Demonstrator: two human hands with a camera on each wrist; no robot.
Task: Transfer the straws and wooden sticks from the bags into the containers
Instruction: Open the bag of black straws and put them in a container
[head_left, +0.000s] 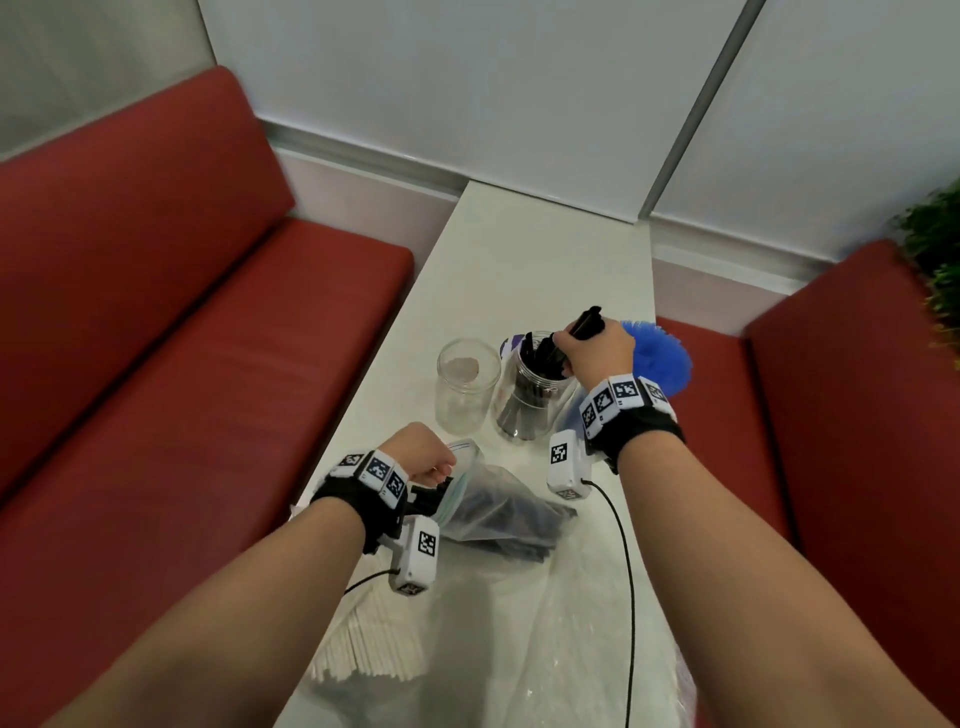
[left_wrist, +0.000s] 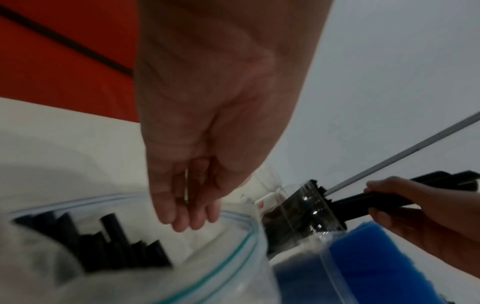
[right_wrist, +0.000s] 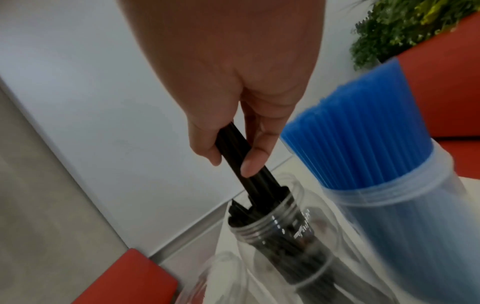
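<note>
My right hand (head_left: 592, 351) grips a bunch of black straws (head_left: 587, 319), and their lower ends stand in a clear jar (head_left: 535, 405) partly filled with black straws. The right wrist view shows the thumb and fingers (right_wrist: 250, 164) wrapped round the bunch (right_wrist: 257, 183) just above the jar mouth (right_wrist: 293, 207). My left hand (head_left: 428, 457) holds the mouth of a zip bag (head_left: 498, 512) lying on the table. More black straws (left_wrist: 111, 246) lie inside it, and my curled fingers (left_wrist: 187, 214) sit at its rim (left_wrist: 244, 240).
An empty clear jar (head_left: 465, 384) stands left of the straw jar. A container of blue straws (head_left: 662, 358) stands to its right. White sticks (head_left: 369, 639) in a clear bag (head_left: 550, 623) lie near the white table's (head_left: 519, 260) front. Red benches (head_left: 182, 322) flank both sides.
</note>
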